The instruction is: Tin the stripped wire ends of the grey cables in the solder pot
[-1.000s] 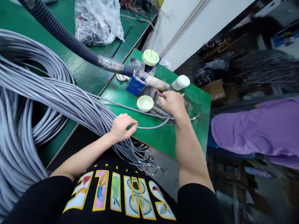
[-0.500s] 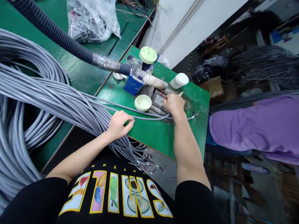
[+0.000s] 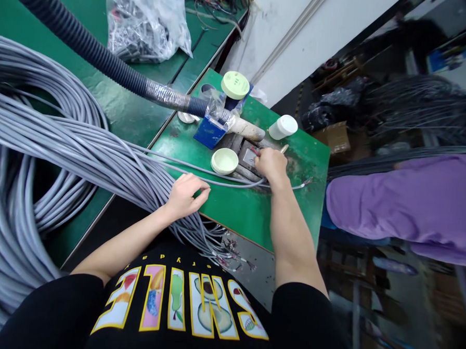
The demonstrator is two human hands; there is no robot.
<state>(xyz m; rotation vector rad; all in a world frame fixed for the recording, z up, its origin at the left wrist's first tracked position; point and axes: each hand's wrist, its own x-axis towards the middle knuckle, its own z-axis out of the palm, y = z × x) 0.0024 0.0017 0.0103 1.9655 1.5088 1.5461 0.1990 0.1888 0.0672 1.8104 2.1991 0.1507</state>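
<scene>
My right hand (image 3: 271,165) is closed around the end of a grey cable (image 3: 240,185). Thin reddish and dark wires (image 3: 253,151) stick out from its fingers over a small silvery square surface (image 3: 249,156) set in a dark, stained block. My left hand (image 3: 186,194) lies on the thick bundle of grey cables (image 3: 139,176), fingers curled and thumb close to the forefinger; whatever it grips is hidden. Left of the silvery square sits an open pale-green tub (image 3: 225,161). A second cable's stripped end (image 3: 306,182) lies to the right of my right hand.
A ribbed hose (image 3: 117,72) ends in a pale pipe (image 3: 247,129) above the block. A blue box (image 3: 211,131), a white jar (image 3: 283,127) and a pale-green lid (image 3: 235,85) stand on the green table (image 3: 238,216). A person in a purple sleeve (image 3: 403,199) is at right.
The view has shifted slightly, so the table items appear a little further right. Both hands keep nearly the same positions, the right still holding the cable end by the silvery square.
</scene>
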